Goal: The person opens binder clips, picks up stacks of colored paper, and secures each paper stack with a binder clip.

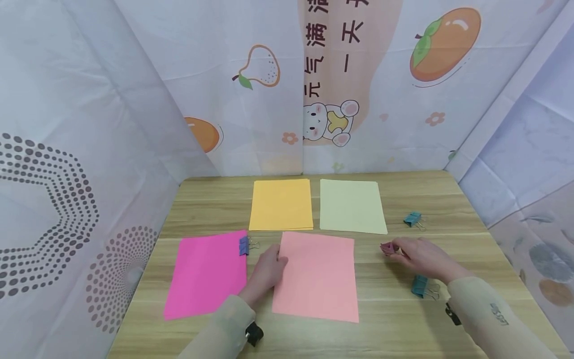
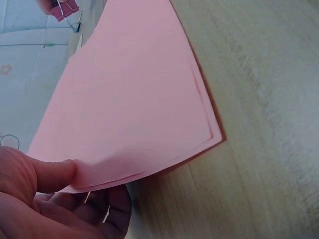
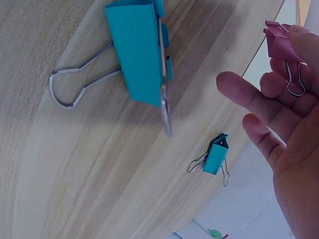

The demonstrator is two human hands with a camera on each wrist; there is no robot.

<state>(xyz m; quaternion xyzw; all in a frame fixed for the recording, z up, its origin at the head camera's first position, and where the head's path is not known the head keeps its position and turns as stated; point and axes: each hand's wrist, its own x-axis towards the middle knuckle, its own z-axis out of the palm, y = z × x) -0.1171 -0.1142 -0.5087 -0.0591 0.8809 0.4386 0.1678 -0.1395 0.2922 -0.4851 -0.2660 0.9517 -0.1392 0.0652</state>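
Observation:
Light pink paper sheets [image 1: 320, 279] lie in the middle of the wooden table, in a stack whose edges are slightly offset in the left wrist view. My left hand [image 1: 270, 269] pinches their left edge, thumb on top and fingers beneath, lifting that edge off the table. To the right of the stack, just above the table, my right hand [image 1: 423, 254] holds a dark pink binder clip [image 3: 280, 45] by thumb and fingers. The clip is apart from the paper. Nearest that hand lies a teal binder clip [image 1: 420, 286], with a second teal binder clip [image 1: 412, 218] farther back.
Magenta sheets [image 1: 208, 274] lie at left, a blue-purple binder clip [image 1: 243, 246] on their upper right edge. Behind the pink stack are yellow-orange sheets [image 1: 281, 204] and pale green sheets [image 1: 352, 206]. Printed white curtains [image 1: 260, 114] stand along the table's back and sides.

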